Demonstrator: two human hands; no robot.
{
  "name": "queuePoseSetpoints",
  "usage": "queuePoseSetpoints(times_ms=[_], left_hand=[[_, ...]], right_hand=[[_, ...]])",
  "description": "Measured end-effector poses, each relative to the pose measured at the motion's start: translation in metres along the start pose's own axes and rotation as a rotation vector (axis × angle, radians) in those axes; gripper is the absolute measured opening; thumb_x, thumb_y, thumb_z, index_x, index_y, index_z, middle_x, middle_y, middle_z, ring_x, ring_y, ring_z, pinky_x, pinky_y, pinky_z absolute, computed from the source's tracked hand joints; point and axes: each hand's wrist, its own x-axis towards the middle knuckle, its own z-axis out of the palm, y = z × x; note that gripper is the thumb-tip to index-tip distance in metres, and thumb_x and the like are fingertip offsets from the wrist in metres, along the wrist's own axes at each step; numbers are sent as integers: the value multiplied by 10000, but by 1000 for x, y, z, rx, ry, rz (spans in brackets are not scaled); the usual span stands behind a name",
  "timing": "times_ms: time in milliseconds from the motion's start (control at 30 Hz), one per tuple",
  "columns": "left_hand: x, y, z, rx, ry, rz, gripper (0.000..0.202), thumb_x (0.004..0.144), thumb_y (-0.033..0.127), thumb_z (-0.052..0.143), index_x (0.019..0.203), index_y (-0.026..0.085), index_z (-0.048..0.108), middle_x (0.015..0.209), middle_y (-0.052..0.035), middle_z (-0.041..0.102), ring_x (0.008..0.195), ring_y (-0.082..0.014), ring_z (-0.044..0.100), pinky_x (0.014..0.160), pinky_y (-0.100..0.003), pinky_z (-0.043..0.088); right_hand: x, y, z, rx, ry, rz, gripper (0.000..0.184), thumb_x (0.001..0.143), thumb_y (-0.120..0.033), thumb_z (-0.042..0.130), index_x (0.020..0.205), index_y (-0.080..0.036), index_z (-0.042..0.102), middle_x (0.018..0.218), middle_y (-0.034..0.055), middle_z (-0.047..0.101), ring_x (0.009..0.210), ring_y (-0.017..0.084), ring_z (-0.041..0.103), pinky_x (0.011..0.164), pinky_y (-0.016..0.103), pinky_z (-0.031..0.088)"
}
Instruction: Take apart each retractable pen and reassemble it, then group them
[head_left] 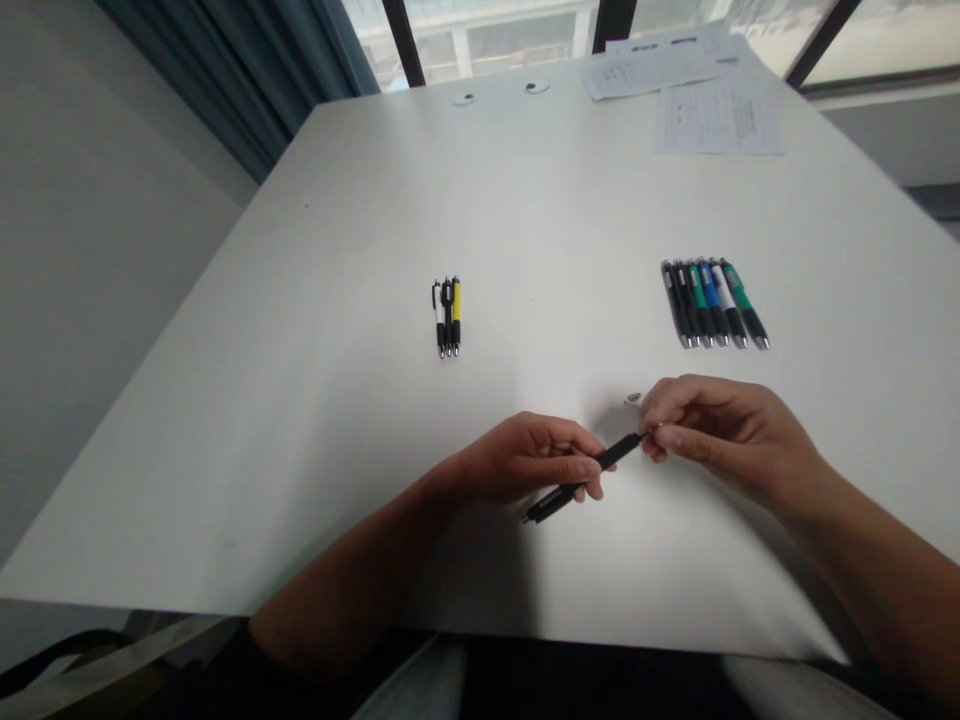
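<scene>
My left hand [536, 460] is closed around the barrel of a black pen [621, 453], which lies slantwise with its clicker end toward the lower left. A thin dark refill point sticks out of the pen's upper right end. At that end the fingers of my right hand [720, 430] pinch something small and thin, perhaps a spring; the fingertips mostly hide it. Just beyond the right fingertips, a small silver piece [632, 398] rests on the white table [337, 400].
Three pens [448, 318], white, black and yellow, lie side by side left of centre. To the right is a row of several thicker pens [709, 305] in black, green, blue and white. Printed papers [720, 115] and two round table grommets [537, 88] are along the far edge.
</scene>
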Motion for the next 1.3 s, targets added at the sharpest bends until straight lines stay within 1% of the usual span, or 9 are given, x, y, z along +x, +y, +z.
queuePoseSetpoints(times_ms=[200, 433, 600, 733, 833, 967, 1100, 1200, 1300], left_hand=[[2, 0, 4, 49, 89, -6, 308, 869, 395, 807, 957, 108, 737, 807, -75, 746, 690, -122, 659, 699, -248, 546], [3, -5, 9, 226, 170, 39, 252, 841, 338, 808, 922, 113, 730, 730, -23, 687, 646, -105, 608, 614, -216, 466], [5, -7, 12, 462, 318, 172, 207, 836, 314, 816, 903, 130, 748, 729, -3, 680, 650, -90, 573, 636, -209, 456], [8, -7, 16, 698, 474, 347, 140, 844, 260, 809, 910, 152, 753, 724, 7, 677, 632, -90, 554, 643, -211, 470], [9, -10, 15, 884, 541, 480, 97, 860, 218, 802, 901, 160, 737, 759, -2, 697, 663, -99, 586, 675, -220, 484], [7, -15, 9, 1022, 557, 619, 111, 880, 220, 797, 899, 153, 710, 824, -32, 731, 710, -115, 633, 703, -233, 508], [6, -14, 4, 1030, 546, 648, 116, 901, 249, 781, 932, 156, 718, 874, -53, 759, 744, -131, 674, 727, -248, 533], [5, -10, 4, 967, 515, 604, 81, 920, 228, 753, 940, 151, 738, 880, -56, 776, 763, -136, 697, 744, -243, 534], [4, -5, 5, 825, 462, 458, 84, 941, 226, 718, 937, 153, 759, 863, -46, 786, 763, -133, 709, 741, -230, 528]], right_hand=[[0, -1, 2, -104, 6, 38, 113, 940, -290, 755, 867, -206, 735, 698, 8, 665, 658, 130, 607, 638, 259, 508], [2, -1, 4, -109, 33, 122, 188, 909, -370, 787, 851, -198, 738, 678, 7, 647, 627, 123, 572, 606, 247, 473], [1, -4, 6, -126, 85, 118, 212, 902, -396, 791, 830, -204, 736, 666, 4, 638, 613, 122, 565, 601, 249, 468], [2, -6, 9, -166, 192, 96, 266, 866, -435, 818, 799, -201, 711, 646, 0, 624, 600, 126, 558, 594, 257, 461], [4, -5, 11, -185, 188, 101, 283, 886, -452, 791, 807, -196, 699, 643, 0, 617, 593, 128, 552, 588, 262, 459], [3, -1, 15, -260, 167, 76, 273, 942, -428, 729, 816, -192, 676, 666, 0, 601, 601, 126, 530, 571, 263, 435], [2, 1, 15, -377, 186, -34, 198, 974, -352, 697, 850, -200, 665, 707, -4, 606, 618, 123, 538, 579, 265, 427], [1, 1, 11, -475, 113, -97, 133, 997, -302, 665, 899, -212, 662, 747, 0, 617, 656, 133, 554, 603, 276, 434], [-1, 0, 9, -506, 59, -125, 101, 1013, -278, 636, 931, -221, 653, 764, -1, 606, 665, 137, 546, 610, 284, 432]])
